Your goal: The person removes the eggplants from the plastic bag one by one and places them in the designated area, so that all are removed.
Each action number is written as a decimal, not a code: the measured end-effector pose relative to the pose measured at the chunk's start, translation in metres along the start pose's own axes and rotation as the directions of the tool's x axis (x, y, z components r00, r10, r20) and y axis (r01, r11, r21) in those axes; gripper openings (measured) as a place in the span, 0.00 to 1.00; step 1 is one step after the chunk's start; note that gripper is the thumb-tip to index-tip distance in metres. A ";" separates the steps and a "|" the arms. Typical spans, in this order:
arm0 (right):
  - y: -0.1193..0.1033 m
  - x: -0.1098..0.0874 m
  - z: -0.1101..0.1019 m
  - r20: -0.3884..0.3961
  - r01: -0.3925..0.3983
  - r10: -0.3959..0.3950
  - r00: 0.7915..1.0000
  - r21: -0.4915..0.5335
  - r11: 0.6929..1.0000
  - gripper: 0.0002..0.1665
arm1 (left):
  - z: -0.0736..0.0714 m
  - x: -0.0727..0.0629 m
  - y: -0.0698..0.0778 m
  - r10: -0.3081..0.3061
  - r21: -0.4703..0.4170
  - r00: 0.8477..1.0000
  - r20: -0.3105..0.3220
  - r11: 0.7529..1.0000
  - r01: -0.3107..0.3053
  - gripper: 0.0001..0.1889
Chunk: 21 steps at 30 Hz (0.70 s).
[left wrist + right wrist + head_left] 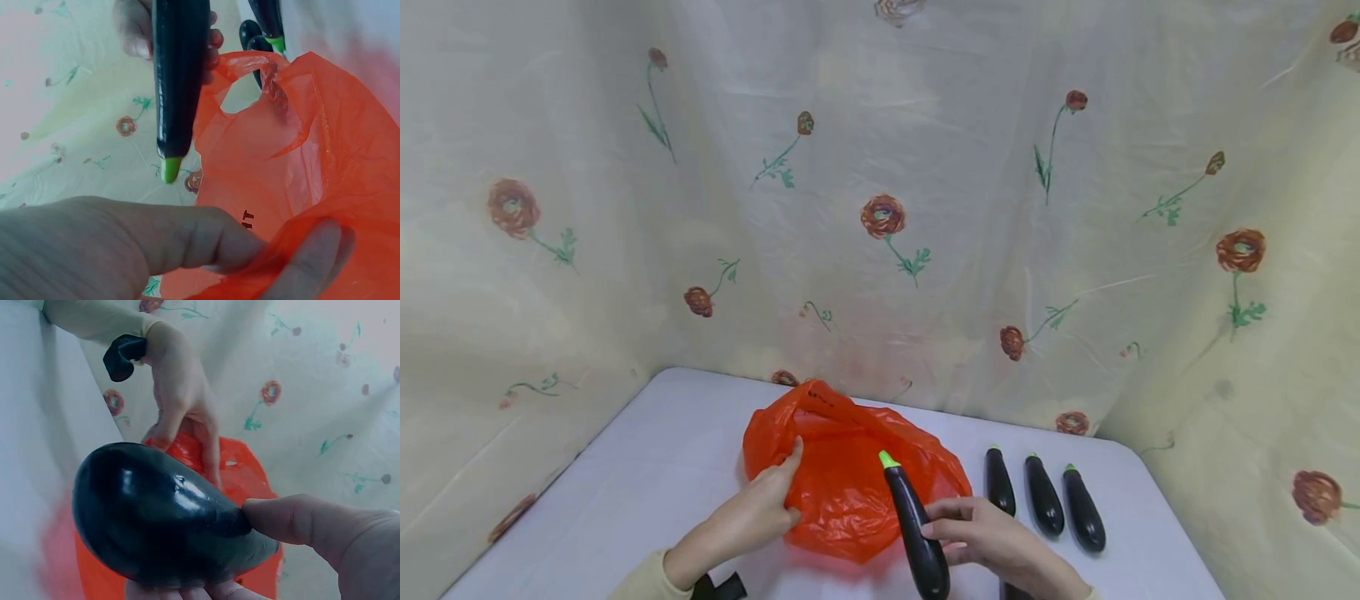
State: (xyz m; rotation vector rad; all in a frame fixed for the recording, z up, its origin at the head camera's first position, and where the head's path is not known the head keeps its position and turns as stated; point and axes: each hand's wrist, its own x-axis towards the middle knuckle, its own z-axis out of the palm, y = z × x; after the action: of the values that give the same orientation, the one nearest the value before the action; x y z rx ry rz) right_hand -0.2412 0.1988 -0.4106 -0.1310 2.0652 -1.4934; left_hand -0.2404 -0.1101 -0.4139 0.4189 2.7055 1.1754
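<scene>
An orange-red plastic bag (850, 500) lies on the table with its mouth facing up and toward me. My left hand (758, 510) holds its left edge; in the left wrist view some fingers (315, 259) show beside and through the thin plastic. Between the thumb and fingers of my right hand (988, 537) is a dark eggplant (913, 525), tilted with its green stem end up and away, over the bag's right front part. From the right wrist view, the eggplant's rounded end (150, 515) is nearest, hiding part of the bag.
Three more eggplants stand in a row to the right: one (998, 479) partly behind my right hand, another (1043, 496) and the outermost (1084, 510). A dark piece of another shows below my right wrist. The white table (647, 467) meets a flower-patterned curtain (820, 217) behind.
</scene>
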 end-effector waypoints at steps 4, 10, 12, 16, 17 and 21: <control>0.004 -0.009 -0.008 -0.016 -0.006 0.007 1.000 0.023 1.000 0.30 | 0.000 0.000 -0.001 -0.004 -0.007 1.000 0.006 1.000 0.004 0.46; 0.012 -0.023 -0.024 -0.019 -0.015 0.016 1.000 0.023 1.000 0.34 | 0.000 0.000 -0.003 0.011 -0.019 1.000 0.013 1.000 -0.011 0.46; 0.013 -0.027 -0.031 -0.018 -0.014 0.015 1.000 0.006 1.000 0.34 | 0.000 0.000 -0.003 0.016 -0.022 1.000 0.015 1.000 -0.016 0.46; 0.016 -0.038 -0.043 -0.009 0.008 -0.008 1.000 -0.016 1.000 0.33 | 0.000 0.000 -0.002 0.014 -0.023 1.000 0.013 1.000 -0.014 0.46; 0.017 -0.041 -0.046 -0.006 0.016 -0.016 1.000 -0.017 1.000 0.33 | 0.000 0.000 -0.002 0.013 -0.020 1.000 0.013 1.000 -0.013 0.46; 0.028 -0.047 -0.060 -0.007 0.046 -0.046 0.999 0.004 0.999 0.33 | 0.000 0.000 -0.001 0.010 -0.014 1.000 0.014 1.000 -0.010 0.46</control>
State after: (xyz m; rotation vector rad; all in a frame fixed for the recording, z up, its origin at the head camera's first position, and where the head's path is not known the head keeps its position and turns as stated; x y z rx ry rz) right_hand -0.2256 0.2783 -0.4052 -0.1730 2.0770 -1.5280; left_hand -0.2406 -0.1104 -0.4145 0.4370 2.6849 1.1889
